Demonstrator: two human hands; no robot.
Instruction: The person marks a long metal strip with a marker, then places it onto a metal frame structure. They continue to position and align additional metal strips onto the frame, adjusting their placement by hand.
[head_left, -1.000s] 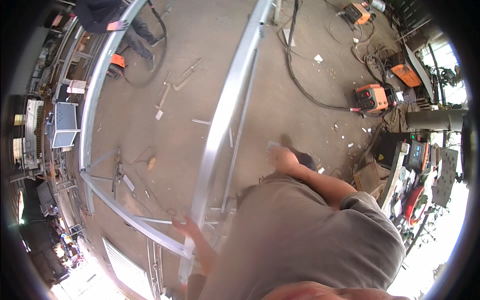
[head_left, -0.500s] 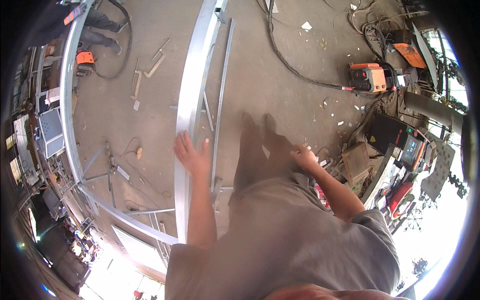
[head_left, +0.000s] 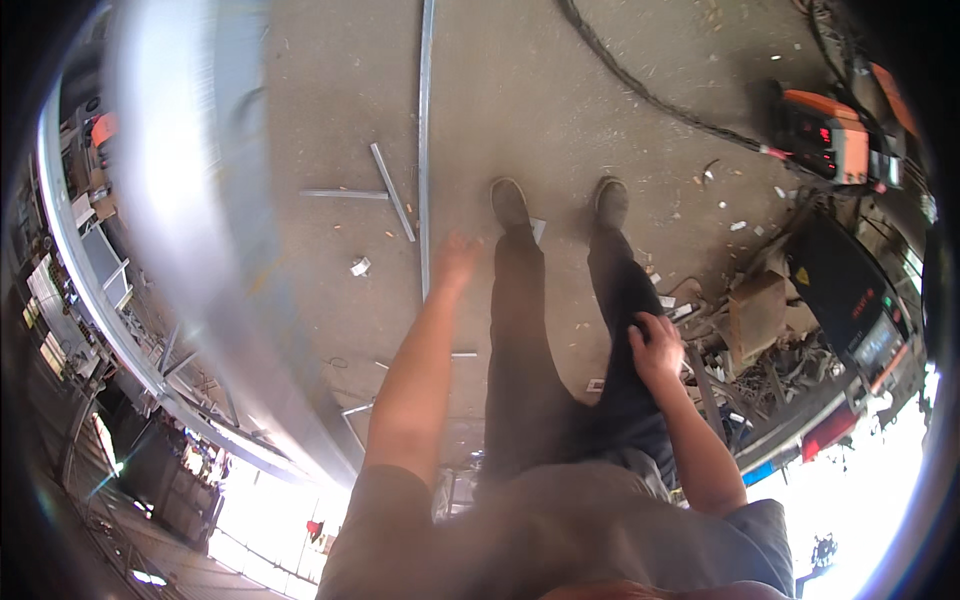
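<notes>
Broadly, a dusty brown floor (head_left: 340,95) spreads under both hands. Well to the left of the left hand (head_left: 457,260), a broad silvery beam (head_left: 185,200), smeared by blur, runs from the top of the view toward the lower edge. Farther left of that hand, beyond the beam, a pale metal rail (head_left: 98,308) curves with the fisheye rim. Nearest the left hand is a long thin metal bar (head_left: 425,120) on the floor; it passes just left of the fingers and goes behind the forearm, and I cannot tell whether skin meets metal. The dark trousers (head_left: 517,340) stand between the two hands, and the right hand (head_left: 656,348) hangs over their right leg, contact unclear. To the right of the right hand sit a black machine (head_left: 840,285) and, nearer, a brown box (head_left: 755,315); up and right from it is an orange-and-black machine (head_left: 845,140).

The left hand is too blurred to tell whether it is clenched or loose; the right is slack, fingers loosely bent around nothing. Up and left of the left hand lie two short metal strips (head_left: 345,194), and left of it a small white scrap (head_left: 360,266).
</notes>
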